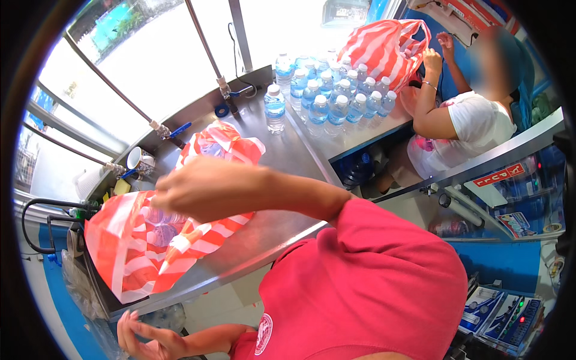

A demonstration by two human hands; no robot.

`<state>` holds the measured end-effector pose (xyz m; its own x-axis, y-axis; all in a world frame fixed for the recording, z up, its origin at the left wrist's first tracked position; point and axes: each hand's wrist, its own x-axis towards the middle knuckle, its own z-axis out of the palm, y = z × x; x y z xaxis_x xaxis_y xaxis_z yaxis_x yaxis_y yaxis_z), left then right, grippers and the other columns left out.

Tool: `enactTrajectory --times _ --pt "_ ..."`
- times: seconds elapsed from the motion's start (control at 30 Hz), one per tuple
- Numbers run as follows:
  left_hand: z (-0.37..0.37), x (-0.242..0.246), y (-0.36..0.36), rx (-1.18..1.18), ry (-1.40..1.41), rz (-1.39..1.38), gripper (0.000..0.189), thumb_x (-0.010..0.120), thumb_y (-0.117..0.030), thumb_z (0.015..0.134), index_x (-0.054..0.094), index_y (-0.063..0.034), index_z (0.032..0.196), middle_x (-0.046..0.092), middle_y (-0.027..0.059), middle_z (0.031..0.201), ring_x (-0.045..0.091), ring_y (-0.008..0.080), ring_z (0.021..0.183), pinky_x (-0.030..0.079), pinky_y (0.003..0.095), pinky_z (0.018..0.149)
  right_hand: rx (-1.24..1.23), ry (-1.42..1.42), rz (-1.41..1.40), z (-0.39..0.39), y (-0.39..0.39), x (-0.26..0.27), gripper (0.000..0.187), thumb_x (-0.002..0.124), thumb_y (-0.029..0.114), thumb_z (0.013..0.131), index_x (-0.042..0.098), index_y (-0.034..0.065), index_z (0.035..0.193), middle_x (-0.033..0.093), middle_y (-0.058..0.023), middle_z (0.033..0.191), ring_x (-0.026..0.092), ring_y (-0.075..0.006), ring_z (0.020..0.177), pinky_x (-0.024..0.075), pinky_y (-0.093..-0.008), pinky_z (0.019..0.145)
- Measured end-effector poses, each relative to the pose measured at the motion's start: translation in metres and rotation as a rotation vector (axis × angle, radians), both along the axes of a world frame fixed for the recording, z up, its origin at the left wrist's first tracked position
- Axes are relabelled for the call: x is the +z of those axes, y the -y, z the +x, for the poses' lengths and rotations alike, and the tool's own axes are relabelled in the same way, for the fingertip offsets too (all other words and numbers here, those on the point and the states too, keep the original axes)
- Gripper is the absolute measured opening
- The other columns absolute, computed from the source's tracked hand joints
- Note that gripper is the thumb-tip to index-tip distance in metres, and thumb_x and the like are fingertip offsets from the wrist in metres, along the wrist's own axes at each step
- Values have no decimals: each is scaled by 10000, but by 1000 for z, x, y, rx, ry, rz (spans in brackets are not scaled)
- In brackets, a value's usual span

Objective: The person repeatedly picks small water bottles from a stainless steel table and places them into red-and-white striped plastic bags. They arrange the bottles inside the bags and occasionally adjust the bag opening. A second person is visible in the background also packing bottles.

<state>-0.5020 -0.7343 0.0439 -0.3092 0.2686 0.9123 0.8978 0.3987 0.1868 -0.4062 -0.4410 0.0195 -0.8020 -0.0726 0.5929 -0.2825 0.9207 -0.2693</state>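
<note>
An orange-and-white striped plastic bag (130,252) lies on the stainless steel counter (288,180), its mouth spread wide. Several water bottles (164,234) show inside it. Over the bag's middle passes my right hand (202,189), fingers curled downward. The hand covers part of the bag, and whether it pinches the plastic is hidden. My left hand (150,337) hovers below the counter's front edge, palm turned up, fingers apart and holding nothing. On the counter behind the bag, one capped water bottle (275,110) stands upright by itself.
Many labelled bottles (337,110) stand grouped at the right. Beside them a co-worker (463,112) handles another striped bag (382,49). Pipes with blue-handled valves (180,130), a mug (140,159) and a tape roll (221,110) line the back. A glass door (508,193) is behind.
</note>
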Motion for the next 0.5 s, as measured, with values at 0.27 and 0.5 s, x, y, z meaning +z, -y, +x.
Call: enactTrajectory --times 0.27,0.5 --pt "19 -46 -56 -72 433 -22 823 819 -83 807 387 -32 1506 442 133 1514 406 268 1415 275 423 1201 -509 -160 -213 89 -120 -33 240 599 39 962 653 18 1195 705 -141 1065 698 -256 972 557 -360 835" --pt "14 -41 -49 51 473 38 315 706 -163 914 668 -13 1188 658 109 1179 619 243 1095 446 371 1016 -47 307 -756 111 -95 -78 306 588 -36 962 648 35 1254 698 -64 1021 666 -135 958 538 -311 856"
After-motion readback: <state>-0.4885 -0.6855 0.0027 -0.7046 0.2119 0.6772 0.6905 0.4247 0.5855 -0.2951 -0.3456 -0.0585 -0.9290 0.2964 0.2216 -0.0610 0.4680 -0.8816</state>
